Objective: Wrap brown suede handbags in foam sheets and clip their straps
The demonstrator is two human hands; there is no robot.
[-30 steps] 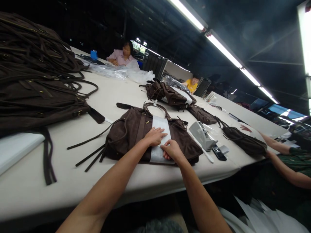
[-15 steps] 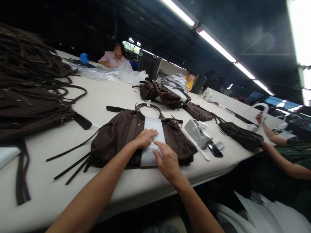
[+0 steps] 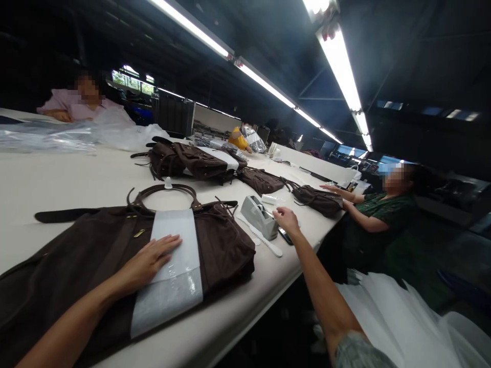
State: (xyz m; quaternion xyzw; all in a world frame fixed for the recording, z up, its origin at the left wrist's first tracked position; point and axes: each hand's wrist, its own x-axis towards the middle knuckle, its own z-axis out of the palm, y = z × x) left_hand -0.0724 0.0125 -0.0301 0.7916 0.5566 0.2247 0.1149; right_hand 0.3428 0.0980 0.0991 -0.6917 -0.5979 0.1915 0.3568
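A dark brown handbag (image 3: 226, 245) lies on the table with a white paper band (image 3: 174, 286) wrapped around its middle. My left hand (image 3: 153, 258) rests flat on that band, fingers stretched out. Clear tape shines on the band below the fingers. To the right of the bag stands a grey tape dispenser (image 3: 255, 217). My right hand (image 3: 287, 221) is at its front, thumb and fingertips pinched on the tape end; the strip itself hardly shows. The bag's round handles (image 3: 169, 190) stand up behind the band.
A white plastic strip tool (image 3: 264, 240) and a phone (image 3: 285, 236) lie by the dispenser. More brown bags (image 3: 192, 161) are behind. Clear plastic bags (image 3: 126, 134) lie at the far left. A co-worker (image 3: 383, 204) is on the right, white sheets (image 3: 395, 312) below.
My right hand has left the paper band and reached right to the tape dispenser. My left hand stays on the band, now flatter. The view has turned right.
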